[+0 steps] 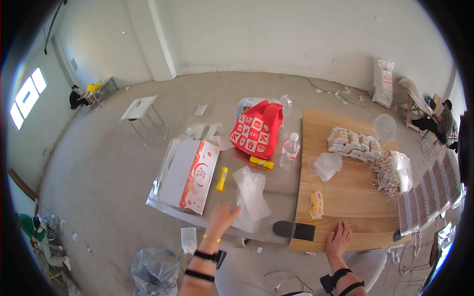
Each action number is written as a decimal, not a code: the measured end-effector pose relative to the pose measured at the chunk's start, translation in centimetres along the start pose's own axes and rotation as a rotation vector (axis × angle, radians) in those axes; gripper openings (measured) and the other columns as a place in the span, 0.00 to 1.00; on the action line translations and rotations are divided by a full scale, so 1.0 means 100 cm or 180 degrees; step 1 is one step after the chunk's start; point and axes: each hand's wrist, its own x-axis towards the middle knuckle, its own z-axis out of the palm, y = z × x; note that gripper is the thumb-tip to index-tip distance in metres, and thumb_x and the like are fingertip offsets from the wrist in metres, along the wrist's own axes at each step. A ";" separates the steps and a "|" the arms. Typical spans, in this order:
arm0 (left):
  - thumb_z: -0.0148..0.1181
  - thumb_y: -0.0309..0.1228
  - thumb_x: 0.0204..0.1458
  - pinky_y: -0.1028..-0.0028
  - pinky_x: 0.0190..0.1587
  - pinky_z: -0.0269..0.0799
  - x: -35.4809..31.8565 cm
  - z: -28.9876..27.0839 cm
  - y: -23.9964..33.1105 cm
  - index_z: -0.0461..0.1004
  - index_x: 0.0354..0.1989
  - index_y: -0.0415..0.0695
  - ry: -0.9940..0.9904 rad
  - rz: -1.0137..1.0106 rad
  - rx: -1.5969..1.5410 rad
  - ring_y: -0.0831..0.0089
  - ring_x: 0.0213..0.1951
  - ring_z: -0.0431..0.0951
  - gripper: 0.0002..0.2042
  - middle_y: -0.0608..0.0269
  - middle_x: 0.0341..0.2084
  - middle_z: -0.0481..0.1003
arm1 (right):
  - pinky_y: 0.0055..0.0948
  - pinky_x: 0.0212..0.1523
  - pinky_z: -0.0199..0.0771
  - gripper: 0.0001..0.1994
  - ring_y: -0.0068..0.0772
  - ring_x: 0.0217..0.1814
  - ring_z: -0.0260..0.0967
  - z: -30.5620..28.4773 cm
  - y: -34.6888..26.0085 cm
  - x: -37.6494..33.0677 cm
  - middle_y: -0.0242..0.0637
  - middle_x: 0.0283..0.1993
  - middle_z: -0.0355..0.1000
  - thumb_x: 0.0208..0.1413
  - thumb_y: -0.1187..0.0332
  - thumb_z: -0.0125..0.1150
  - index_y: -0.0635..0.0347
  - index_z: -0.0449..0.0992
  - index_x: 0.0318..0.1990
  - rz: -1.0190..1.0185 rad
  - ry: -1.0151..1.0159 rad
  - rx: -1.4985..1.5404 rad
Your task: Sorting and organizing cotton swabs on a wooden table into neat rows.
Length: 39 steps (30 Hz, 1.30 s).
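- A worker's left hand (pixel 223 218) hangs open over the near edge of a grey table (pixel 276 185), fingers spread and nothing visibly in them; with twelve o'clock straight ahead, thin translucent bags (pixel 250 192) lie at its one o'clock, just beside the fingertips.
- The right hand (pixel 339 238) rests open, palm down, on a wooden board (pixel 355 197); small yellow packets (pixel 316 204) sit near it, at its eleven o'clock.
- The bags overlap loosely, so a careless pinch could lift several at once, or skid one toward the table's near edge.
- A draught could scatter them too: a round mesh disc (pixel 384 127) stands on the board's far side, at the right hand's one o'clock (a fan, I suspect, though from here I cannot tell whether it turns).
- A sweeping left forearm might topple the clear bottle (pixel 290 150), between the left hand's one and two o'clock, or roll the nearer yellow tube (pixel 221 179), at its twelve.
- Should the right hand swing toward its one o'clock, it risks spilling a loose heap of pale slivers (pixel 385 175) among the neat white bundles (pixel 353 143).
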 end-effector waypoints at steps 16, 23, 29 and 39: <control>0.69 0.69 0.31 0.56 0.63 0.61 0.035 0.089 0.044 0.67 0.56 0.36 0.0343 -0.1510 0.1516 0.53 0.62 0.64 0.52 0.48 0.57 0.67 | 0.55 0.75 0.39 0.30 0.52 0.74 0.49 -0.008 0.000 -0.001 0.50 0.68 0.58 0.51 0.64 0.54 0.65 0.64 0.63 0.0014 0.0141 0.0321; 0.69 0.70 0.32 0.52 0.68 0.52 0.037 0.075 0.039 0.61 0.63 0.34 -0.0036 -0.1762 0.1258 0.46 0.68 0.57 0.57 0.42 0.65 0.59 | 0.55 0.76 0.38 0.30 0.52 0.74 0.48 -0.012 -0.008 -0.001 0.50 0.68 0.58 0.52 0.64 0.54 0.65 0.63 0.64 -0.0039 0.0088 0.0406; 0.71 0.64 0.35 0.46 0.64 0.57 0.042 0.076 0.047 0.69 0.57 0.38 -0.0221 -0.1719 0.1295 0.48 0.68 0.60 0.47 0.41 0.66 0.61 | 0.54 0.76 0.38 0.30 0.51 0.74 0.49 -0.010 -0.006 -0.001 0.51 0.68 0.58 0.51 0.65 0.53 0.65 0.63 0.64 -0.0029 0.0146 0.0338; 0.74 0.50 0.41 0.56 0.60 0.66 0.060 0.076 -0.005 0.63 0.59 0.37 0.0974 -0.0635 0.0074 0.46 0.58 0.69 0.41 0.44 0.54 0.69 | 0.53 0.76 0.39 0.31 0.52 0.74 0.49 -0.009 -0.012 -0.001 0.51 0.68 0.57 0.50 0.67 0.54 0.64 0.62 0.64 -0.0058 0.0076 0.0271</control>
